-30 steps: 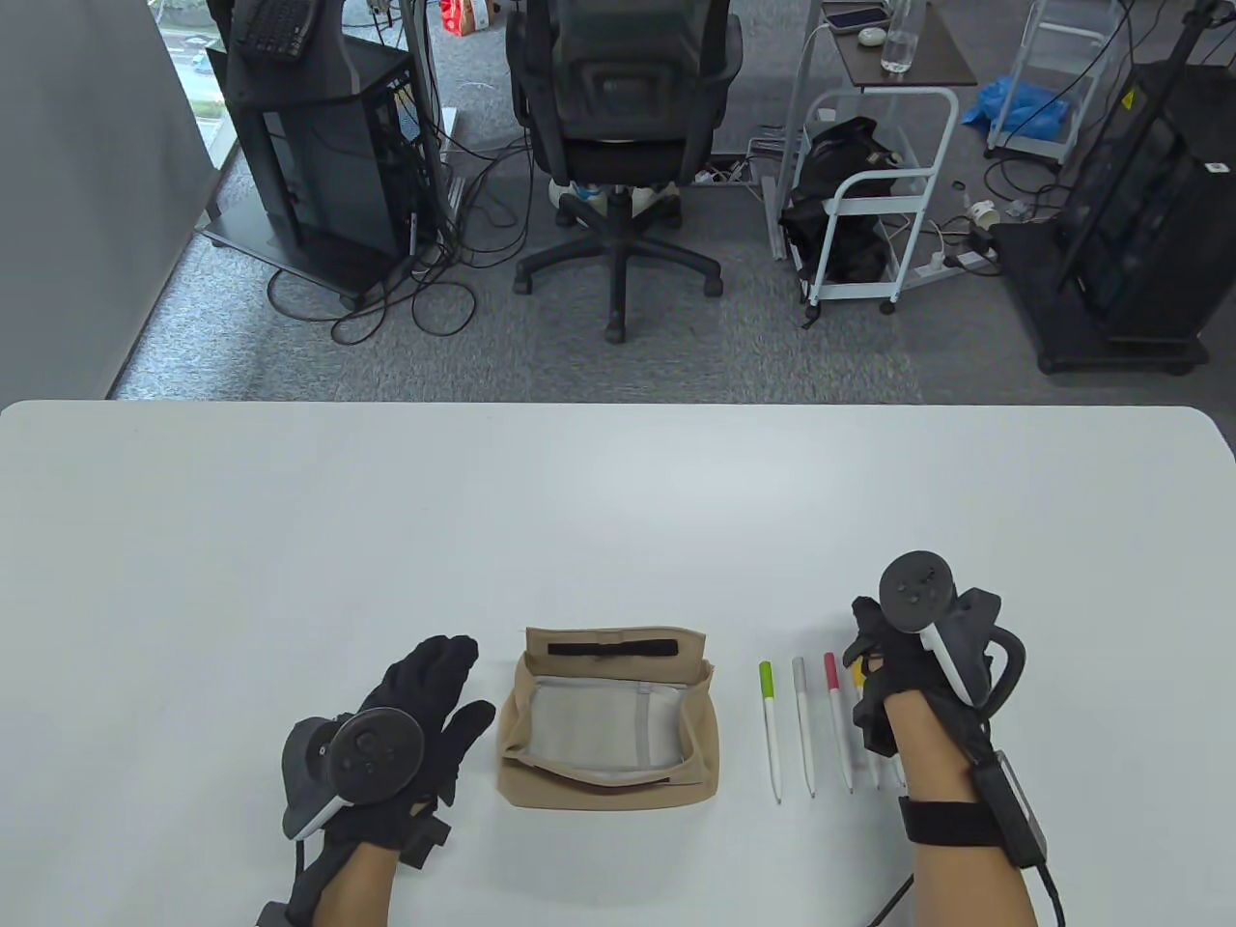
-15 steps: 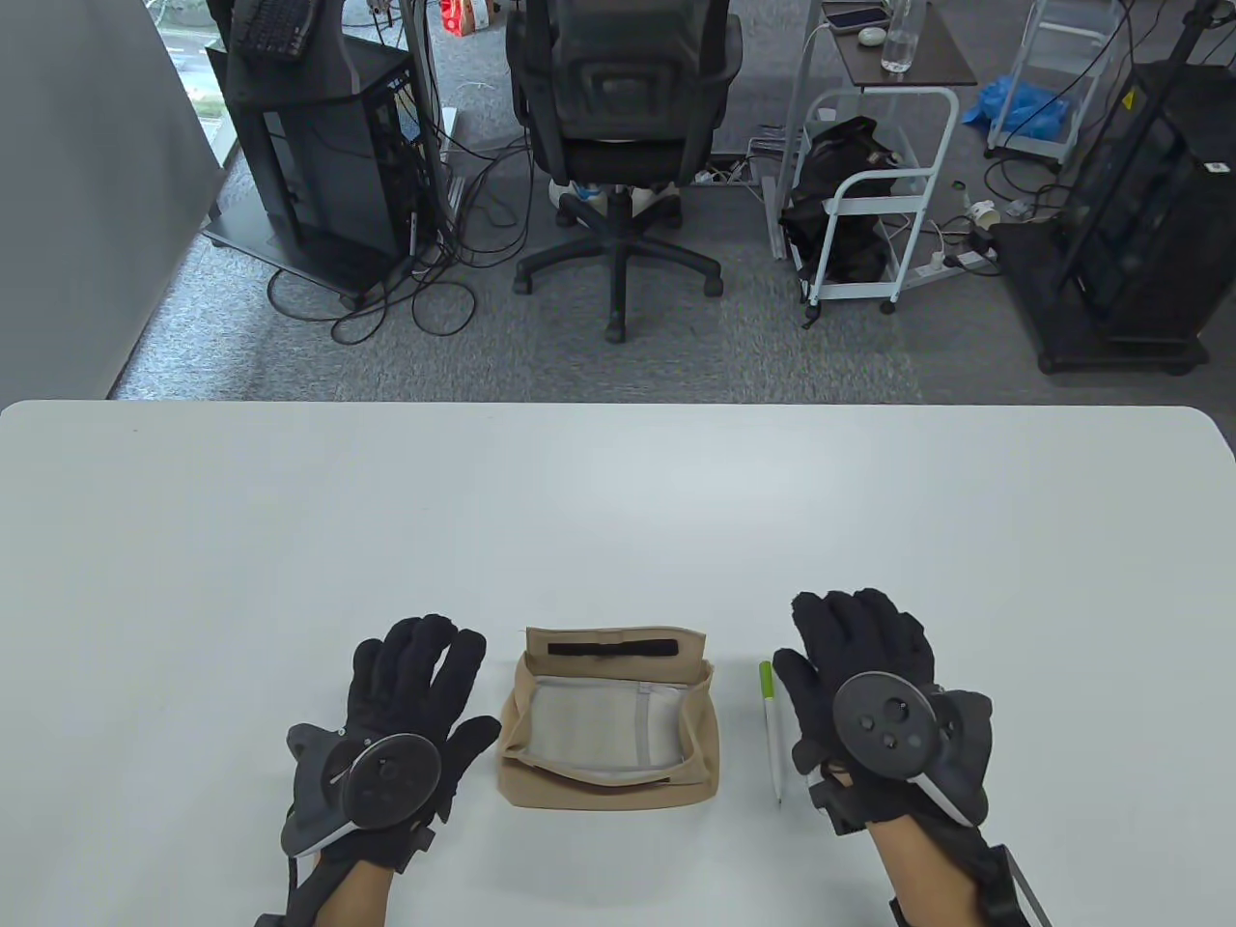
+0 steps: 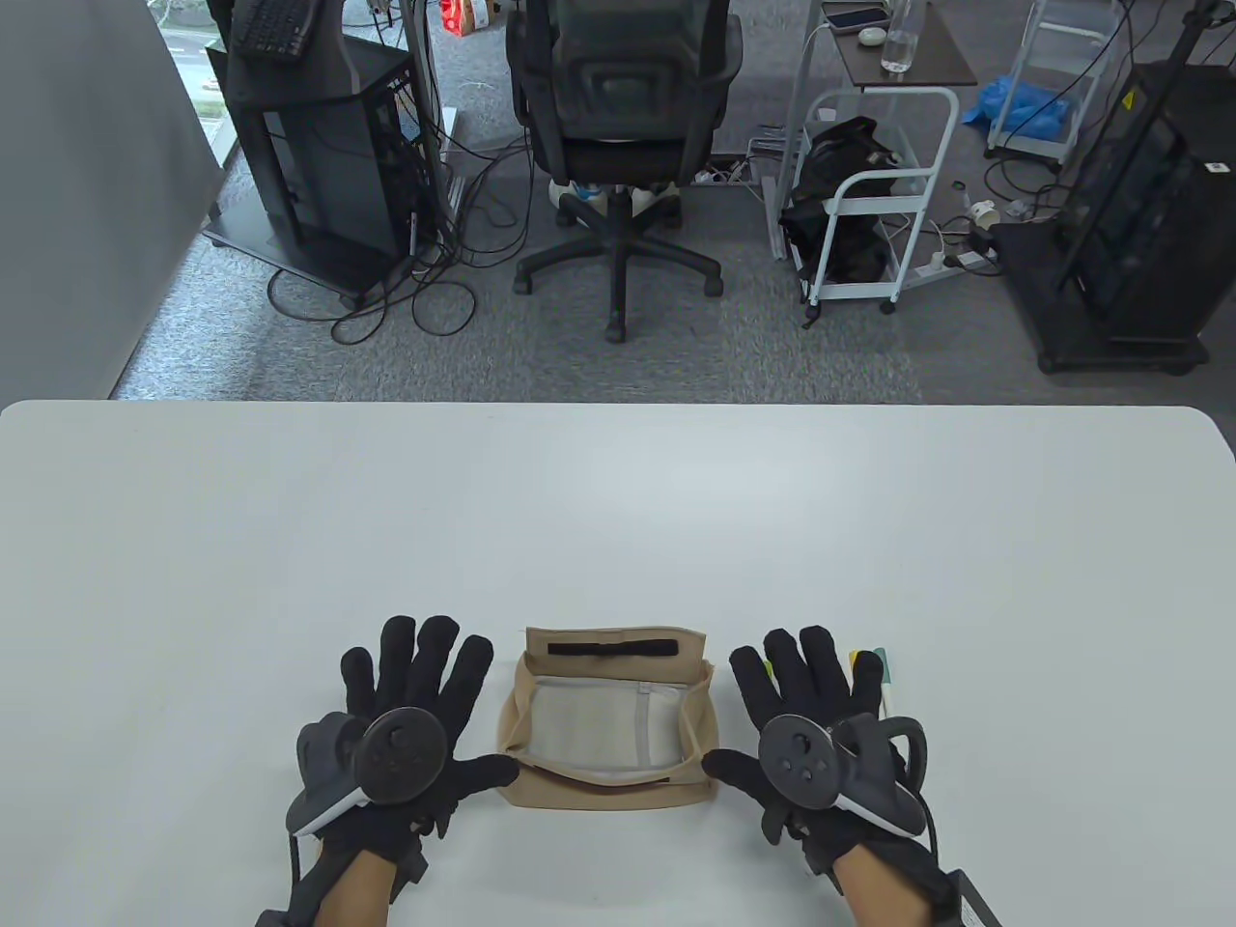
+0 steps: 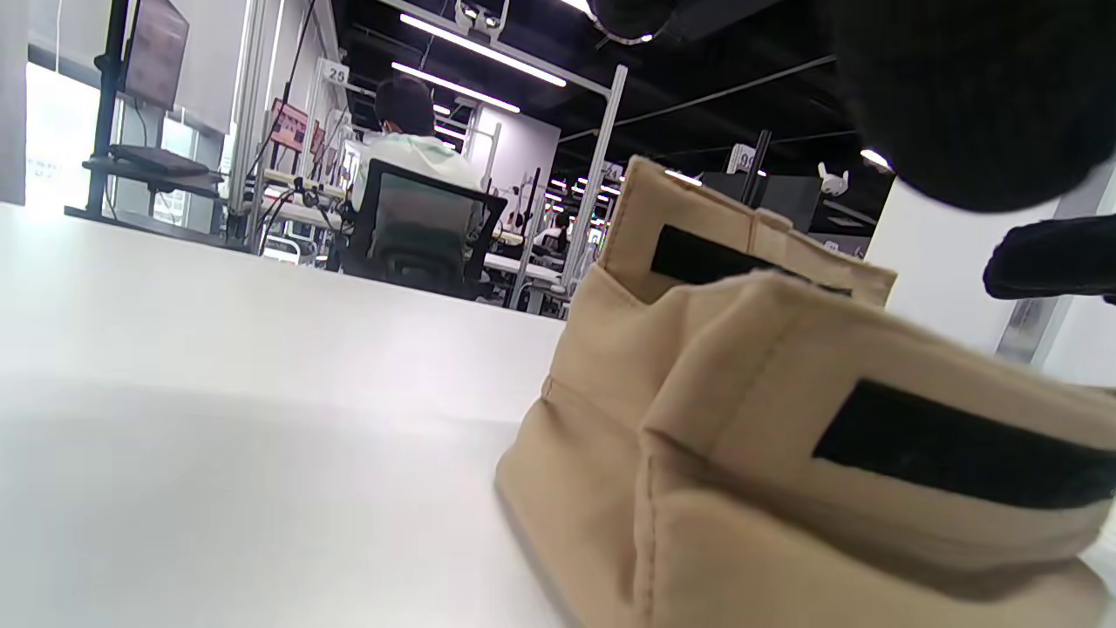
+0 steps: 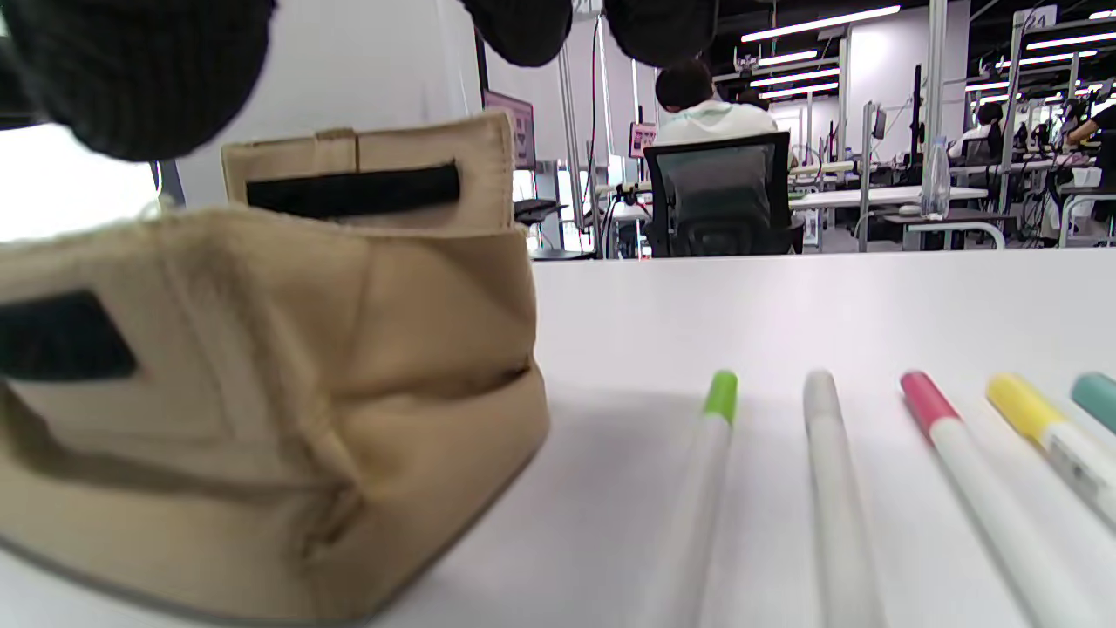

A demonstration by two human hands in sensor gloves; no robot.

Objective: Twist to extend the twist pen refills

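Several twist pens lie side by side on the white table (image 3: 618, 521), right of an open tan fabric pouch (image 3: 608, 787). In the table view my right hand (image 3: 801, 676) lies over them palm down with fingers spread, holding nothing; only a yellow cap (image 3: 857, 661) and a teal cap (image 3: 877, 664) peek out. The right wrist view shows the green (image 5: 720, 394), grey (image 5: 819, 392), red (image 5: 924, 401), yellow (image 5: 1020, 406) and teal (image 5: 1097, 392) pens. My left hand (image 3: 425, 676) is spread and empty, left of the pouch, with its thumb by the pouch's front corner.
The pouch (image 4: 785, 419) stands open with a black fastening strip on its back flap (image 3: 613, 646). It fills the left of the right wrist view (image 5: 261, 392). Beyond the table's far edge stand an office chair (image 3: 623, 126) and a white cart (image 3: 869, 193).
My right hand has swung left from the far side of the pens, turned palm down and spread over them. My left hand has spread its fingers and edged toward the pouch.
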